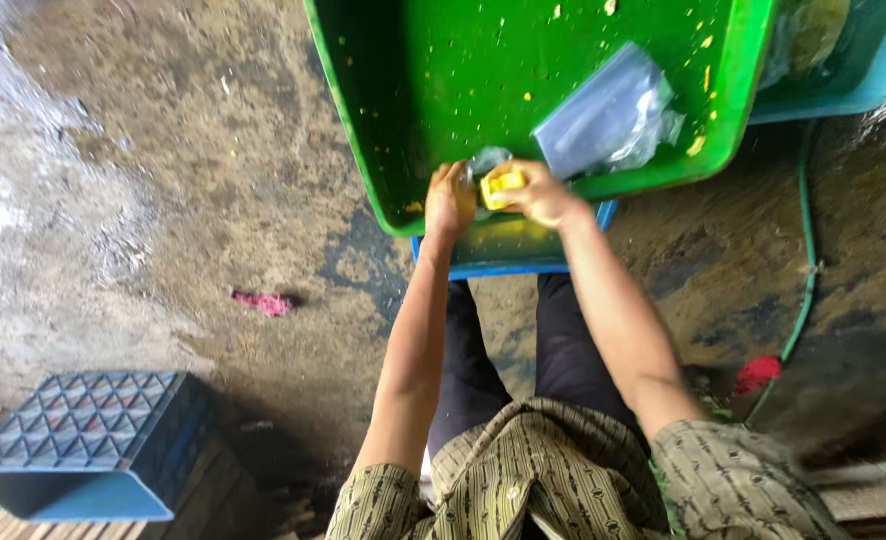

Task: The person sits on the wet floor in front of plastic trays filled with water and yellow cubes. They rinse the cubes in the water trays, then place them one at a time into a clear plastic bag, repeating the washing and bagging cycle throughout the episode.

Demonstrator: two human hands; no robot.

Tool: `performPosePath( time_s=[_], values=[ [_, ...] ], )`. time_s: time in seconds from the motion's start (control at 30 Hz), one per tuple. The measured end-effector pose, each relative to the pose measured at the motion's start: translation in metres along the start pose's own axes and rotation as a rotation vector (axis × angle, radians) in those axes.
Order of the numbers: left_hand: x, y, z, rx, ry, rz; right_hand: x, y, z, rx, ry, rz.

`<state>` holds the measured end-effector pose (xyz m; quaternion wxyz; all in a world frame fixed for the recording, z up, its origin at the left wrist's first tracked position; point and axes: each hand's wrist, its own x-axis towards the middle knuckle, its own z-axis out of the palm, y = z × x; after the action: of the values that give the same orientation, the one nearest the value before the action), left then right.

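Note:
A large green plastic tub [363, 160] stands in front of me, its inside speckled with yellow bits. My left hand [449, 200] reaches over its near rim and pinches a small clear plastic bag [487, 160]. My right hand [541, 193] grips a yellow piece [504, 186] of something against that bag. A larger clear plastic bag [608, 115] lies flat inside the tub, just beyond my right hand.
A blue tray [508, 262] sits under the tub's near edge. A teal tub [863, 70] is at the top right, a green hose [805, 250] runs down the right. A blue stool [83, 440] stands bottom left on wet concrete, with pink scraps [263, 302] and a red scrap [758, 374].

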<state>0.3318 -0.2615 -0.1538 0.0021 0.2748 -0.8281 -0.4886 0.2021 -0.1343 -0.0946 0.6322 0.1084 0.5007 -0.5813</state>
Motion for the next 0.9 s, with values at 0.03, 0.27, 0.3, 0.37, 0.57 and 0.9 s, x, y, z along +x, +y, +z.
performPosePath(
  time_s=[0.03, 0.27, 0.3, 0.37, 0.57, 0.9],
  values=[
    [0.003, -0.002, 0.002, -0.028, -0.047, -0.119, 0.006, 0.012, 0.005, -0.083, 0.062, -0.026],
    [0.017, -0.003, 0.005, -0.191, -0.166, -0.381, 0.019, 0.033, 0.018, -0.072, 0.105, -0.100],
    [0.018, 0.000, 0.004, -0.173, -0.169, -0.352, 0.016, 0.033, 0.017, -0.299, 0.222, -0.171],
    [0.017, 0.009, 0.004, -0.254, -0.119, -0.291, 0.009, 0.030, 0.019, -0.738, 0.452, -0.275],
    [-0.006, 0.032, 0.002, -0.390, -0.241, -0.027, -0.006, 0.033, 0.004, -1.061, 1.037, -0.527],
    [0.003, 0.023, 0.075, 0.177, -0.490, -0.043, -0.078, 0.116, -0.060, -0.578, 0.656, -0.639]
  ],
)
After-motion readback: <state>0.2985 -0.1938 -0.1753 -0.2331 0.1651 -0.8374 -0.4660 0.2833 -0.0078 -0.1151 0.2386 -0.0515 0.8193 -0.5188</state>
